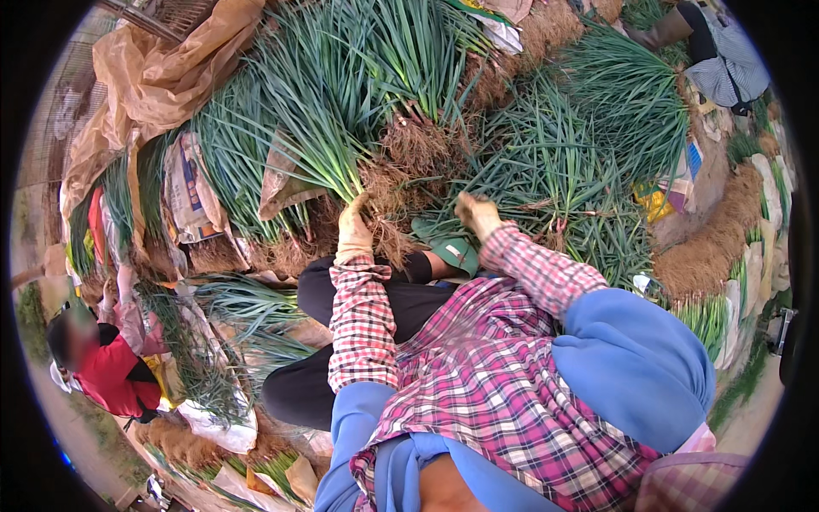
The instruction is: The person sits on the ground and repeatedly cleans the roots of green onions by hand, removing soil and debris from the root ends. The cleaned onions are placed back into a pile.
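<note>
My left hand [355,225], in a pale glove, is closed around the lower stems of a bunch of long green allium plants [342,173]. Their leaves fan up and to the left, and brown roots [390,238] hang below and to the right of the fist. My right hand [477,214], gloved too, is raised over the loose green leaves with its fingers curled; whether anything is between them cannot be told. Just beyond both hands lies a root clump [416,144] of another bunch. A green shoe [457,255] shows under my right hand.
Rooted bunches [409,51] are piled ahead, and loose leaves [556,153] lie to the right. Brown sheeting [160,70] covers part of the upper left. A person in red [118,377] is at the far left, another person [723,70] at the upper right. Root-ended rows [710,237] stand right.
</note>
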`<state>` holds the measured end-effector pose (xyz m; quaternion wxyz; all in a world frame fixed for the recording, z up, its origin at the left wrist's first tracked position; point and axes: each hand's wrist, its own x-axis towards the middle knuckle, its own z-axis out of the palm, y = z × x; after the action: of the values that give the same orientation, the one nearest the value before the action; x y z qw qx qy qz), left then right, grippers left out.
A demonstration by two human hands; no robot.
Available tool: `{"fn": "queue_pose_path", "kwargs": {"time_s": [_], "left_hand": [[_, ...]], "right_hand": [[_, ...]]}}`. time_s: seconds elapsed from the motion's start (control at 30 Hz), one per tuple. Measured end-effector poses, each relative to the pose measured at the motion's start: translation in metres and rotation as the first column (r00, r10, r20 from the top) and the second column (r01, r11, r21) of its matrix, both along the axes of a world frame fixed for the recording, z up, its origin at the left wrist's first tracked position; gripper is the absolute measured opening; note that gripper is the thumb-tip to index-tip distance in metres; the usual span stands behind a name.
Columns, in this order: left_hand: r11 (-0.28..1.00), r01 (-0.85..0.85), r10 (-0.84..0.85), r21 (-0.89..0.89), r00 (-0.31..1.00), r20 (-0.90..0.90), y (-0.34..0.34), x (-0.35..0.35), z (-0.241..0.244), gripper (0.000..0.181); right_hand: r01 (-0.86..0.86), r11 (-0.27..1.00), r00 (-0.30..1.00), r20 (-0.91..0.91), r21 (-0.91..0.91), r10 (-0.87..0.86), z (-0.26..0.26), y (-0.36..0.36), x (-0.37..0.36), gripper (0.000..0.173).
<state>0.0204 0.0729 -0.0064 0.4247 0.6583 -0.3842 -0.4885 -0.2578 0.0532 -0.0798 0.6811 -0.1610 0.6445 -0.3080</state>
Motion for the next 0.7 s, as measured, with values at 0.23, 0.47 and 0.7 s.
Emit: {"fn": "queue_pose_path", "kwargs": {"time_s": [0.23, 0.47, 0.7], "left_hand": [[0.966, -0.007, 0.034, 0.258, 0.995, -0.098, -0.009, -0.004, 0.023, 0.045], [0.975, -0.084, 0.137, 0.205, 0.957, -0.256, -0.004, 0.006, 0.011, 0.032], [0.84, -0.085, 0.333, 0.536, 0.86, -0.385, -0.013, 0.011, 0.01, 0.03]], "right_hand": [[-0.922, 0.384, 0.314, -0.659, -0.042, 0.683, 0.123, -0.031, 0.036, 0.048], [-0.922, 0.329, 0.369, -0.206, -0.203, 0.906, 0.097, -0.059, 0.134, 0.055], [-0.823, -0.376, -0.566, -0.567, 0.425, 0.599, 0.068, -0.078, 0.081, 0.039]]}}
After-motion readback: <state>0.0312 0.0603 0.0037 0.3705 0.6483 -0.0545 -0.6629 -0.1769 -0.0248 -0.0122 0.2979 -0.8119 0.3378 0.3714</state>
